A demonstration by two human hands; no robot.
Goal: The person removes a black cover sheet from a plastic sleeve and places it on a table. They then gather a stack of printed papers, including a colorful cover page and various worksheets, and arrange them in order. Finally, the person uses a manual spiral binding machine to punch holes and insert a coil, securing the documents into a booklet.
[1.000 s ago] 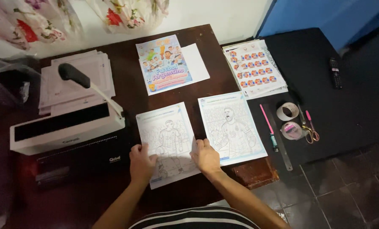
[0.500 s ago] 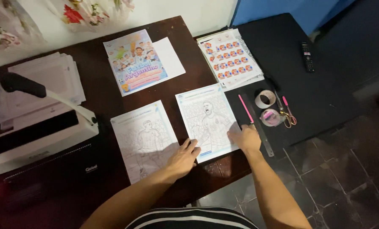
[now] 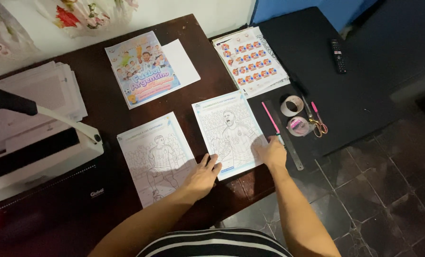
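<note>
Dark wooden table (image 3: 103,102), tiled floor (image 3: 379,200)

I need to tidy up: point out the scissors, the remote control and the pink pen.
scissors (image 3: 317,122): head view, on the blades above the handles.
remote control (image 3: 337,55): head view, middle of its black body.
pink pen (image 3: 270,118): head view, mid-barrel.

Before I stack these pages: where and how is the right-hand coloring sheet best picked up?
Probably at the near edge of the right-hand coloring sheet, from the person's side: it lies flat, so nothing offers a pinch, but that edge sits closest to the table's front and between the left hand and right hand.
</note>
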